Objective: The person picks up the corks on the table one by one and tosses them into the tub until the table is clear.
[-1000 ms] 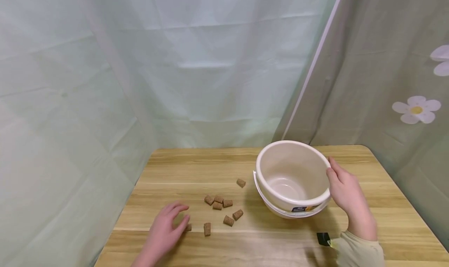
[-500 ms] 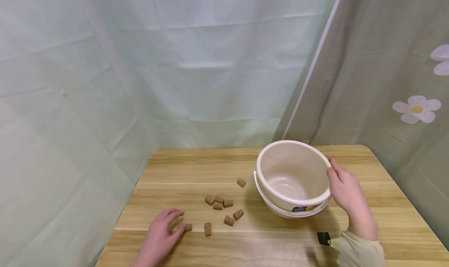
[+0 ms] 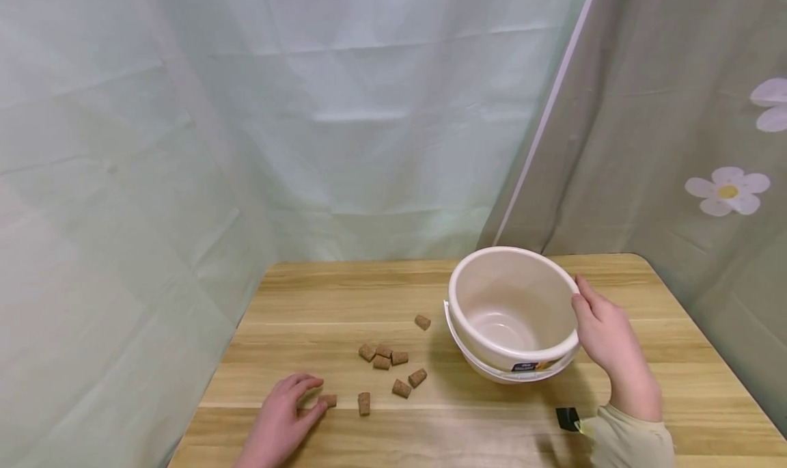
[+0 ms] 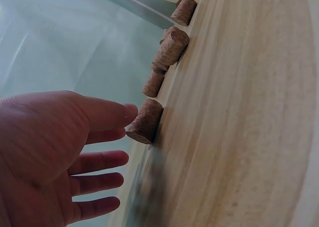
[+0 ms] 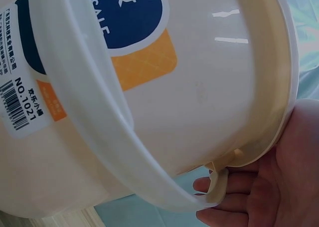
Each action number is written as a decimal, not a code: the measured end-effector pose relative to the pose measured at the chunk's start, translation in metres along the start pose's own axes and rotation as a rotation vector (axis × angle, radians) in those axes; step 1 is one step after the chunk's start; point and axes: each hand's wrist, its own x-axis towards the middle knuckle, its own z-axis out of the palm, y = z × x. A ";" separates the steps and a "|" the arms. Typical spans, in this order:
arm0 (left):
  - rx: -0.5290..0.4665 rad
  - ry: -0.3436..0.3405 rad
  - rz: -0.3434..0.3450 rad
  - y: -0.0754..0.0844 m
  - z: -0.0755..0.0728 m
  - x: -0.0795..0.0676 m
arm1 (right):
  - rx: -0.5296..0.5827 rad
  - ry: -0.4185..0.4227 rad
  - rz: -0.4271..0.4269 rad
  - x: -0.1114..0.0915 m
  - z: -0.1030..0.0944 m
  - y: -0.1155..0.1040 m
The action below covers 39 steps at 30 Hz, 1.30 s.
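My left hand (image 3: pixel 279 417) is low over the table with its fingers apart and nearly straight. Its thumb tip is right by the nearest brown cork (image 3: pixel 328 400); in the left wrist view that cork (image 4: pixel 145 121) stands out beyond the thumb, and I cannot tell if they touch. Another cork (image 3: pixel 364 404) lies just to its right. My right hand (image 3: pixel 609 331) grips the right rim of a cream plastic bucket (image 3: pixel 513 304), thumb on top. In the right wrist view the fingers (image 5: pixel 234 202) are beneath the rim by the handle joint. The bucket's inside shows no contents.
Several more corks lie mid-table, among them a pair (image 3: pixel 402 388) and a lone one (image 3: pixel 422 322) farther back. The bucket's white handle (image 5: pixel 99 112) hangs down its front. A small black object (image 3: pixel 567 419) is beside the right sleeve. Curtains (image 3: pixel 393 147) enclose the wooden table (image 3: pixel 320 290).
My left hand has drawn back slightly toward the lower left, so the nearest cork shows more fully. The right hand and the bucket have stayed in place.
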 end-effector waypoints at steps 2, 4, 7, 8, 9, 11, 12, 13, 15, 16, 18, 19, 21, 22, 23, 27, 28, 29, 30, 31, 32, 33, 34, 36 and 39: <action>0.002 -0.015 -0.007 0.000 0.000 0.000 | 0.004 -0.004 0.001 0.000 0.000 0.000; 0.009 -0.028 -0.014 -0.001 0.000 0.000 | 0.003 -0.006 0.002 0.000 0.000 0.000; 0.021 -0.045 -0.025 -0.003 0.002 0.000 | -0.002 -0.008 0.001 0.000 0.001 0.000; 0.026 -0.051 -0.028 -0.004 0.003 -0.001 | -0.003 -0.012 0.003 0.000 0.001 0.001; 0.032 -0.055 -0.029 -0.004 0.003 -0.001 | -0.007 -0.011 0.003 0.000 0.001 0.001; 0.037 -0.060 -0.028 -0.006 0.005 -0.001 | -0.010 -0.014 0.003 0.001 0.002 0.001; 0.040 -0.060 -0.023 -0.006 0.005 -0.001 | -0.012 -0.013 0.003 0.001 0.002 0.001; 0.043 -0.057 -0.017 -0.006 0.006 -0.001 | -0.013 -0.013 0.004 0.001 0.003 0.001; 0.044 -0.050 -0.005 -0.006 0.007 -0.001 | -0.016 -0.010 0.003 0.001 0.003 0.001; 0.046 -0.045 0.000 -0.006 0.007 -0.001 | -0.016 -0.007 0.000 0.001 0.003 0.001; 0.046 -0.041 0.005 -0.006 0.007 0.000 | -0.015 -0.004 -0.002 0.001 0.003 0.001; 0.045 -0.041 0.005 -0.006 0.007 0.000 | -0.014 -0.004 -0.001 0.001 0.003 0.001; 0.043 -0.042 0.006 -0.005 0.007 0.000 | -0.012 -0.001 -0.001 0.001 0.003 0.001; 0.042 -0.043 0.005 -0.005 0.007 0.000 | -0.012 -0.002 0.002 0.001 0.003 0.002; 0.042 -0.042 0.006 -0.005 0.007 0.000 | -0.013 -0.002 0.004 0.001 0.003 0.002; 0.051 -0.023 0.030 -0.005 0.007 0.000 | -0.015 -0.001 0.010 0.001 0.002 0.003; 0.056 -0.018 0.036 -0.005 0.007 0.000 | -0.015 -0.002 0.011 0.001 0.002 0.003; 0.059 -0.015 0.040 -0.005 0.008 0.000 | -0.015 -0.001 0.012 0.001 0.002 0.003; 0.062 -0.013 0.044 -0.005 0.008 0.000 | -0.013 -0.002 0.014 0.001 0.002 0.003; 0.066 -0.013 0.044 -0.005 0.008 0.000 | -0.011 -0.003 0.015 0.001 0.002 0.002; 0.070 -0.013 0.044 -0.005 0.008 0.000 | -0.010 -0.002 0.014 0.000 0.002 0.002; 0.073 -0.014 0.044 -0.005 0.008 0.000 | -0.009 -0.001 0.012 0.000 0.002 0.002; 0.074 -0.016 0.043 -0.005 0.008 -0.001 | -0.009 0.000 0.009 0.000 0.001 0.002; 0.079 -0.020 0.039 -0.005 0.008 -0.001 | -0.010 0.003 0.004 0.000 0.001 0.002; 0.080 -0.024 0.036 -0.005 0.008 -0.001 | -0.013 0.008 -0.005 0.001 0.001 0.002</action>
